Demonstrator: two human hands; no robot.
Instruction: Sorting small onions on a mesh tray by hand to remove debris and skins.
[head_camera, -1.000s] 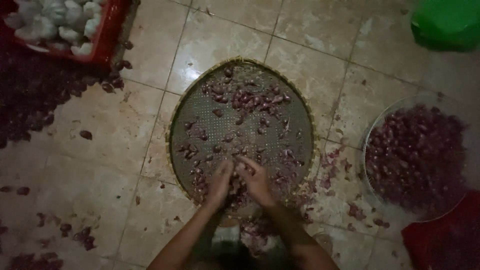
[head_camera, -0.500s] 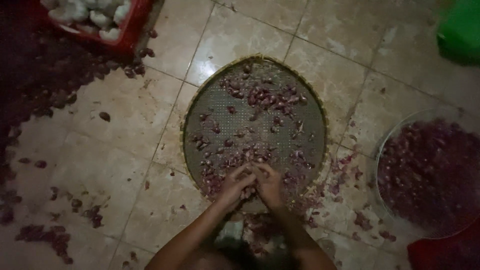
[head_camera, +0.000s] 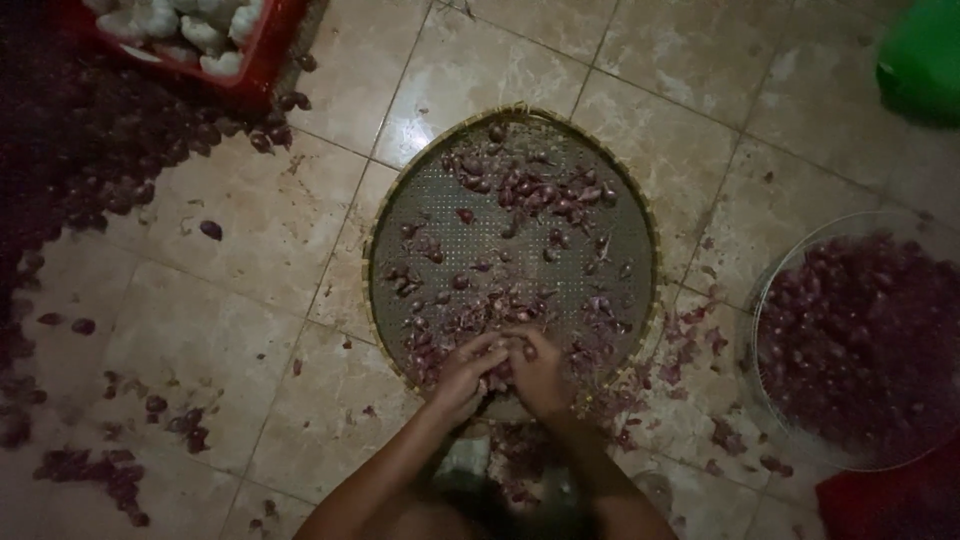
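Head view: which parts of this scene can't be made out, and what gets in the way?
- What the left hand and right hand pinch between them: fingers cover it, light is dim.
- Red crate of white pieces: cut off by the top edge.
- Green container: cropped at the right corner.
- Clear bowl of shallots: its right part runs off frame.
- Dark pile on the left: too shadowy to separate pieces.

A tiled floor (head_camera: 230, 300) carries a round woven sieve tray (head_camera: 380, 215), a clear bowl of shallots (head_camera: 860, 340), a red crate (head_camera: 250, 70), a green container (head_camera: 925, 60), a shallot heap (head_camera: 70, 150) and scattered purple skins (head_camera: 100, 470).
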